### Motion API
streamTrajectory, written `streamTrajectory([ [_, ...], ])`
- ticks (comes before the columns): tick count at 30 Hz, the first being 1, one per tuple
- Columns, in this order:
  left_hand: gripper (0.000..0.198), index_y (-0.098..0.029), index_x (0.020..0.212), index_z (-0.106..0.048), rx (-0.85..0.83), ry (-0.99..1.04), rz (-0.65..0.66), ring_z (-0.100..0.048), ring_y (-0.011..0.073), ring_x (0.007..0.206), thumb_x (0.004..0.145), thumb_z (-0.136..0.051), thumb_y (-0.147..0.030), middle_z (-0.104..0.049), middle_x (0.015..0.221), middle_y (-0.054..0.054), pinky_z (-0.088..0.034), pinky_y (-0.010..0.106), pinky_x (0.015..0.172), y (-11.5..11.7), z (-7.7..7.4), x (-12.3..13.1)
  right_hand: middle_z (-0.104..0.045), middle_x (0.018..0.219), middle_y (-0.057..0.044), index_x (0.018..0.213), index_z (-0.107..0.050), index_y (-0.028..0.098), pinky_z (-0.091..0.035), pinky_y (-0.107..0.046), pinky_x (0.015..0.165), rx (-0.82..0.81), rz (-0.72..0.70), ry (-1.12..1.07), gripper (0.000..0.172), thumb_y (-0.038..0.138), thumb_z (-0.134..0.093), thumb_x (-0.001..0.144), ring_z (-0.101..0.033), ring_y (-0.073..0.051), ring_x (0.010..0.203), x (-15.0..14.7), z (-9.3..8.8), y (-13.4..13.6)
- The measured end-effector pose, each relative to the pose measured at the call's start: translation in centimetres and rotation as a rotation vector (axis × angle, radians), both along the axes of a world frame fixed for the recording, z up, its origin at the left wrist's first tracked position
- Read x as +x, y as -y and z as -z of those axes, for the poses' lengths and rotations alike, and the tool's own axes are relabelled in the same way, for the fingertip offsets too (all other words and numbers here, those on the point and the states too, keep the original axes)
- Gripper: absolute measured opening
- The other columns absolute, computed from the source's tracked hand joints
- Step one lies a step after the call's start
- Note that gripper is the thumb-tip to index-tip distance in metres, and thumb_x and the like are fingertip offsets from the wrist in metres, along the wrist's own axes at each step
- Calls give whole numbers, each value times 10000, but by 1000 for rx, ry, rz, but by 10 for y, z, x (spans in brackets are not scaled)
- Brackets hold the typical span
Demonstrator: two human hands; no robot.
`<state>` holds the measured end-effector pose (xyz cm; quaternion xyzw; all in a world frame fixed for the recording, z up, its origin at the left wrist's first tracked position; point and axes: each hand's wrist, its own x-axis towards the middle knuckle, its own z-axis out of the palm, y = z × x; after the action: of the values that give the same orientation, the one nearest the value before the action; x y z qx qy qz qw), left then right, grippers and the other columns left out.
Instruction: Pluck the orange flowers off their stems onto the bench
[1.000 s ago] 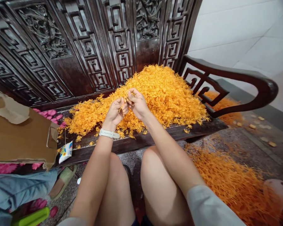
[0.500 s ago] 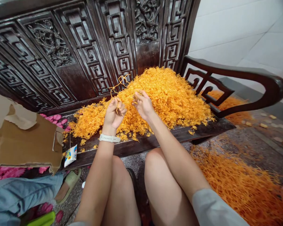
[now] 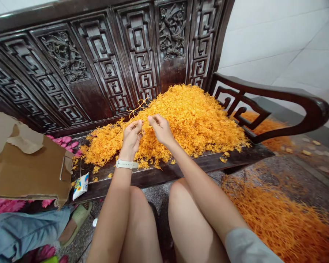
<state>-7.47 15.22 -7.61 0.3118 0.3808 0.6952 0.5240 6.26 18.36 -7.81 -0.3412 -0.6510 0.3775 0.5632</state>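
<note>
From where I stand, the person's two hands are up close together in front of the orange pile (image 3: 192,122), near each other with a small gap between. The left hand (image 3: 131,138), with a pale band (image 3: 127,164) at its wrist, is curled, thumb and fingertips drawn together on a thin, branching strand (image 3: 138,106) that pokes up past the knuckles toward the carved back (image 3: 82,96) of the bench (image 3: 153,178). The right hand (image 3: 161,129) is half closed, its thumb and forefinger nearly meeting; whether anything sits between them I cannot tell. The pile lies along the seat, highest near the armrest (image 3: 290,93) and thinning toward the box (image 3: 30,168), with loose bits by the front edge. A packet (image 3: 80,186) lies just beside the box, and pink pieces (image 3: 68,141) show behind it. On the floor to the right is a heap of stringy orange strands (image 3: 274,215), and to the left a jeans leg (image 3: 27,228) of someone else. I'd judge the step in hand to be fine fingertip work on that one strand, the left hand steadying it. The next move seems to call for a light left pinch and the right fingertips brought precisely onto the strand.
</note>
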Motion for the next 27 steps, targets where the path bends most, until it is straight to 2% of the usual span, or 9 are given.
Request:
streamTrajectory([
  [4, 219, -138, 884, -719, -6, 17, -28, -633, 61, 703, 820, -911, -222, -723, 886, 10, -512, 172, 651, -4, 4, -3, -520, 701, 31, 790, -556, 223, -370, -317, 678, 32, -128, 79, 385, 523, -585, 1029, -465, -143, 665, -1, 1, 3],
  [9, 247, -143, 946, -735, 27, 38, -21, -651, 63, 713, 901, -862, -351, -725, 912, 26, -552, 187, 721, -6, 10, -6, -556, 731, 16, 822, -563, 225, -386, -327, 697, 40, -162, 26, 289, 442, -622, 1003, -492, -154, 686, -7, 7, -2],
  [11, 279, -149, 965, -733, 30, 41, -49, -649, 67, 696, 917, -844, -401, -711, 880, 21, -561, 198, 723, -6, 12, -8, -569, 758, 5, 829, -558, 232, -400, -328, 687, -42, -152, -122, 286, 455, -649, 983, -497, -154, 686, -4, 0, -1],
  [14, 327, -151, 956, -728, 8, 23, -121, -627, 70, 656, 900, -852, -448, -675, 809, 5, -554, 201, 686, -7, 14, -10, -591, 834, -12, 917, -582, 254, -420, -316, 663, -188, -181, -406, 282, 513, -690, 948, -501, -153, 703, 17, -25, 3],
  [18, 385, -137, 920, -743, -14, -50, -201, -601, 73, 615, 882, -848, -506, -664, 830, 13, -534, 212, 624, -11, 18, -5, -553, 861, -13, 1055, -638, 303, -371, -293, 595, -107, -223, -634, 363, 652, -567, 985, -400, -147, 665, 54, -55, 16],
  [20, 385, -136, 933, -761, 10, -142, -227, -592, 81, 608, 907, -814, -517, -657, 832, 15, -516, 216, 607, -12, 20, 0, -504, 815, -2, 1070, -645, 308, -328, -287, 557, -126, -223, -633, 377, 663, -559, 980, -340, -146, 633, 60, -55, 19],
  [22, 364, -146, 973, -780, 53, -275, -248, -587, 101, 621, 946, -765, -509, -670, 852, 27, -496, 228, 607, -12, 21, 6, -470, 791, 11, 1068, -630, 292, -329, -284, 553, -231, -238, -561, 324, 582, -666, 928, -338, -138, 622, 54, -44, 18],
  [24, 308, -166, 1001, -794, 114, -442, -266, -597, 136, 675, 985, -721, -465, -689, 878, 46, -497, 256, 663, -10, 21, 11, -506, 844, 2, 1128, -596, 277, -402, -299, 597, -315, -197, -447, 358, 455, -749, 859, -417, -142, 658, 43, -29, 13],
  [27, 213, -192, 931, -781, 217, -774, -291, -627, 222, 860, 1022, -654, -336, -681, 908, 79, -516, 347, 867, -5, 21, 18, -588, 1177, -109, 1354, -493, 252, -533, -428, 867, -243, 153, -212, 605, 312, -723, 797, -591, -244, 988, 32, -15, 7],
])
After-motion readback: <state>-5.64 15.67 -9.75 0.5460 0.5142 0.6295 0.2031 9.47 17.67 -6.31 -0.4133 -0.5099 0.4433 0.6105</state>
